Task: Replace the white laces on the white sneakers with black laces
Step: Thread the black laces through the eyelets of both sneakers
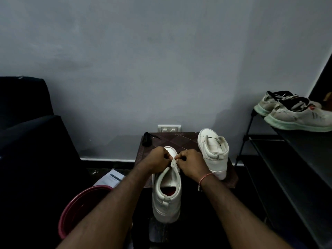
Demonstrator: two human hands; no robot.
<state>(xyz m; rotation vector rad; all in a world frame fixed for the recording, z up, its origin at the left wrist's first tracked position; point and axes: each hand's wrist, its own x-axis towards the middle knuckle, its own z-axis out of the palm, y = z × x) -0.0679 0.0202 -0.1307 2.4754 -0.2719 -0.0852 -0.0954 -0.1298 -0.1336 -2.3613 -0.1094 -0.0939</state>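
A white high-top sneaker [167, 191] lies with its heel toward me and its toe on a small dark table [179, 139]. Both hands are over its lacing area. My left hand [158, 158] has its fingers curled at the left side of the tongue. My right hand [192, 164] pinches the white lace [173, 161] at the tongue top. The second white sneaker [213, 151] stands on the table to the right, heel toward me. A bundle of black laces [147, 139] lies at the table's far left corner.
A pink bucket [80, 209] stands at the lower left with a printed paper [111, 179] behind it. A dark sofa [27, 132] fills the left. A black shoe rack [287, 159] at the right carries a worn pair of white sneakers [294, 114]. A wall socket [168, 128] sits behind the table.
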